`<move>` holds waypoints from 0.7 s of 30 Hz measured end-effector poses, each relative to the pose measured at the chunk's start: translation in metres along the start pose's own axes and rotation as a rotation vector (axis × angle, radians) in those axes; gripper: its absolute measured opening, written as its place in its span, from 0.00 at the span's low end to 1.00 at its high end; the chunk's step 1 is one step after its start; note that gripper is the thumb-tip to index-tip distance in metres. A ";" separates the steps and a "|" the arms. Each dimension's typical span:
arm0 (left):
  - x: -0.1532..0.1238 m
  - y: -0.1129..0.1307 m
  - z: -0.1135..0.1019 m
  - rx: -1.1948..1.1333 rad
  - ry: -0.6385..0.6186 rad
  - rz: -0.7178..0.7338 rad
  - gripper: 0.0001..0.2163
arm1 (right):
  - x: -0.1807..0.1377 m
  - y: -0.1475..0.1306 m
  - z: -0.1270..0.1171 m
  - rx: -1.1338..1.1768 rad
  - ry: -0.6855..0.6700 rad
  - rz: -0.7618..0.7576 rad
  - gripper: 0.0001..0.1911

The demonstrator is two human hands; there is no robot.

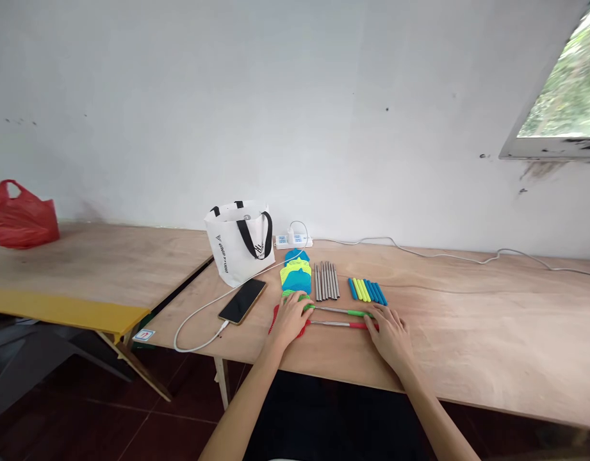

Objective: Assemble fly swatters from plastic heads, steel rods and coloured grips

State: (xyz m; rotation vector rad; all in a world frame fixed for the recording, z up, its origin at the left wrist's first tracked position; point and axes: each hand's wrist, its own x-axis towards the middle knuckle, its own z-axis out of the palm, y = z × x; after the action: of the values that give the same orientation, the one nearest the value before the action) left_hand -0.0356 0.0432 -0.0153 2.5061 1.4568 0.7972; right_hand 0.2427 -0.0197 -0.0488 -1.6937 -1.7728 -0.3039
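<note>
Two thin metal rods lie side by side near the table's front edge, one with green ends (340,311) and one with red ends (335,324). My left hand (289,318) rests over their left ends, fingers curled on a green and a red mesh head. My right hand (389,330) lies flat on their right ends, fingers stretched out over the coloured handles. Just behind are a stack of blue, yellow-green mesh pieces (296,274), a row of bare metal rods (326,280) and a row of blue and yellow sleeves (367,290).
A black phone (243,300) on a white cable lies left of my hands, beside a white tote bag (239,243). A power strip (293,241) sits by the wall. A red plastic bag (20,216) is on the neighbouring table at far left.
</note>
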 end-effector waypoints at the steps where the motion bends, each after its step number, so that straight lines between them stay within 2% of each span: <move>1: 0.000 -0.001 0.001 0.002 0.004 -0.007 0.08 | 0.000 0.001 0.001 0.013 -0.010 0.014 0.18; 7: 0.000 0.000 0.002 -0.011 0.025 -0.016 0.06 | 0.003 0.005 0.004 0.146 -0.048 0.005 0.21; 13: 0.000 0.004 -0.004 -0.012 0.099 0.006 0.04 | 0.008 0.001 -0.004 0.318 -0.051 0.035 0.19; 21: 0.002 0.013 -0.012 0.046 0.216 0.046 0.02 | 0.009 -0.011 -0.018 0.525 0.055 0.043 0.17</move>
State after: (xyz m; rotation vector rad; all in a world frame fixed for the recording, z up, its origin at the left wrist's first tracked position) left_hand -0.0312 0.0369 0.0004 2.5623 1.5012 1.0843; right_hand 0.2385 -0.0242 -0.0267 -1.3274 -1.5950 0.1273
